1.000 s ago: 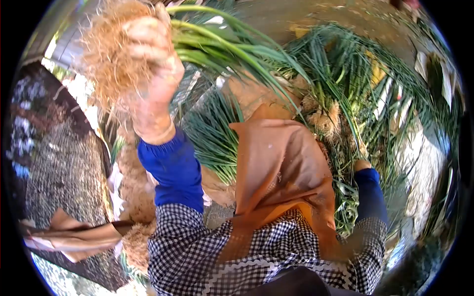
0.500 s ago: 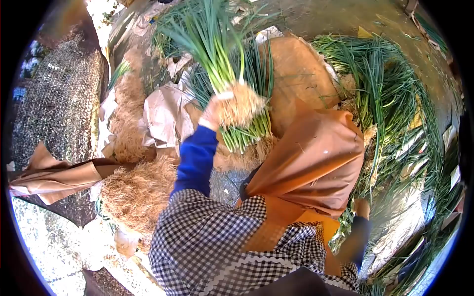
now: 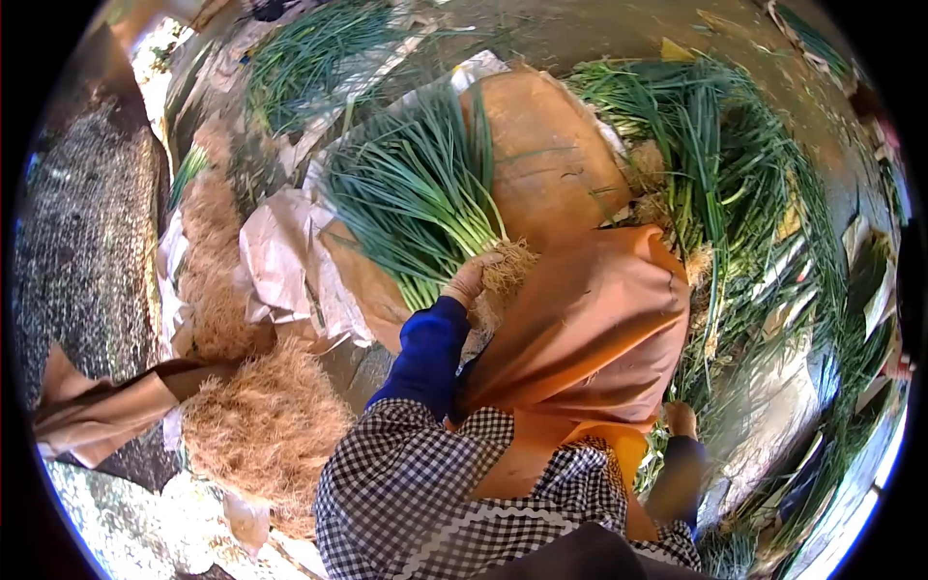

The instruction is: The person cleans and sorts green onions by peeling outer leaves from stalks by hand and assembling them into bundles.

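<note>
My left hand point(image 3: 468, 278), in a blue sleeve, is closed round the lower stems of a bunch of green onions point(image 3: 462, 220). Its tan, stringy roots point(image 3: 509, 266) stick out to the right of my fingers. The long green leaves lie up and to the left, over other green onions whose pale stems point(image 3: 419, 293) show at the left of my wrist. Down at my right side is my right hand point(image 3: 680, 419), beside the orange-brown cloth point(image 3: 590, 329) over my lap. It is small and blurred, so its fingers cannot be made out.
A big heap of loose green onions point(image 3: 744, 193) spreads along the right. More green onions point(image 3: 309, 63) lie at the upper left. Piles of cut-looking tan roots point(image 3: 266, 425) stand at the left, near crumpled paper point(image 3: 280, 256). A flat brown pad point(image 3: 551, 145) lies ahead.
My left hand has come down and toward me with the bunch, which was raised upright and now lies on the other green onions. My view has shifted slightly. My right hand stays low at my side.
</note>
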Demonstrator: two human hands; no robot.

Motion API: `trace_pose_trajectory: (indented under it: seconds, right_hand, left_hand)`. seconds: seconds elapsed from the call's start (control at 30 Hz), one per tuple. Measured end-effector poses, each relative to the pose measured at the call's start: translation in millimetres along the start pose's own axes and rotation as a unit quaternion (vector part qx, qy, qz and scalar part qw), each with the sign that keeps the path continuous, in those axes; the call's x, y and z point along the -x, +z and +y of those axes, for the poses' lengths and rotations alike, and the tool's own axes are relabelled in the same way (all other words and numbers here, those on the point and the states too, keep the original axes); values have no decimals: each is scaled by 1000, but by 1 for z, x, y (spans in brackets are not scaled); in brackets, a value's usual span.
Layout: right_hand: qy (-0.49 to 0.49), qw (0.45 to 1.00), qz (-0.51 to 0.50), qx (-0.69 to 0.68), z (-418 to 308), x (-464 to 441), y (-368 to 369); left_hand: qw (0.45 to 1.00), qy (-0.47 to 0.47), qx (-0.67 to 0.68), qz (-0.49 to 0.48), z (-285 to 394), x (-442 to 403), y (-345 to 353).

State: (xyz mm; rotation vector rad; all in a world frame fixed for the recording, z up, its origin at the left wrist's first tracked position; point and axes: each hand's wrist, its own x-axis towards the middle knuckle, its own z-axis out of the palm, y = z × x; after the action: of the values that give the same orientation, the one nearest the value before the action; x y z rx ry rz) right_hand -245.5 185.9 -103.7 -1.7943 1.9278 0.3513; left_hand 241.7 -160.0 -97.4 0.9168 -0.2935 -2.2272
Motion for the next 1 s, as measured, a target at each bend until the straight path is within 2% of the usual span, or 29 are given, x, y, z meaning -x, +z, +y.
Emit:
trace_pose_trajectory:
  seconds: [0.03,0.07,0.13,0.17,0.2,0.27,0.3,0.33,0.37,0.4,0.43,0.47,0.5,0.53,0.6,0.63,0.67,0.7,0.73,0.77,0.83,0.87,0.9,0.93,1.0]
  right_hand:
    - [117,988,-63,-82,3,-9,9]
    - [81,996,-28,-34,2,-11,15]
    - [-16,998,53,-24,4,-10,9]
    - [-11,998,56,5,7,-14,8]
    - [7,998,58,32,12,-13,12]
    - [61,992,96,52,28,-13,2]
    - [130,982,103,88,17,-19,-39]
    - [226,953,202,-30,37,-31,-30]
    - [314,883,300,-181,34,-43,-58]
    - [327,842,371,-217,24,-51,-90]
    - [335,819,387,-260,26,-64,-98]
    - [304,848,369,-230,49,-88,-73]
    - [385,882,214,-166,23,-87,-125]
    - [348,876,308,-129,33,-110,-89]
    - [250,956,93,-121,32,-120,-105]
    - [225,947,137,-186,32,-122,-107]
    - [197,931,180,-248,31,-124,-110]
    - [152,885,239,-370,24,-114,-122]
    - [113,873,243,-407,14,-100,-140]
    - [126,871,255,-400,-1,-83,-159]
    - [171,874,278,-359,-27,-53,-184]
    - [130,866,400,-271,-38,-45,-174]
    - [124,852,442,-250,-50,-37,-169]
    - [119,836,484,-228,-61,-28,-167]
    - [143,885,405,-179,-77,-11,-152]
  left_hand:
    - [999,-15,-37,20,-25,-33,-39]
    - [996,-27,-77,37,-41,-59,-60]
    - [951,-106,-217,192,-46,-58,-44]
    - [951,-99,-227,184,-61,-81,-67]
    - [962,-135,-182,151,-67,-89,-98]
    - [986,-108,-103,70,-47,-52,-31]
    - [989,-99,-93,58,-44,-49,-25]
    - [990,-79,-98,59,-47,-48,-37]
    - [990,-39,-118,67,-46,-45,-53]
    - [986,1,-146,79,-42,-44,-66]
    - [978,30,-182,98,-35,-42,-76]
    - [961,43,-242,130,-19,-35,-72]
    - [909,92,-319,250,-7,-12,-21]
    - [863,212,-368,273,3,-2,-3]
    - [853,296,-355,243,28,22,83]
    - [822,384,-363,215,30,23,124]
    - [834,389,-366,137,29,30,174]
    - [850,384,-348,93,18,39,229]
    - [854,372,-361,53,0,44,265]
    - [840,330,-429,29,-23,46,296]
    - [905,111,-403,-78,-83,34,326]
    - [928,2,-350,-129,-122,19,322]
    - [924,-90,-349,-130,-156,6,319]
    - [916,-117,-369,-106,-186,-2,311]
    - [916,-126,-354,-141,-218,4,318]
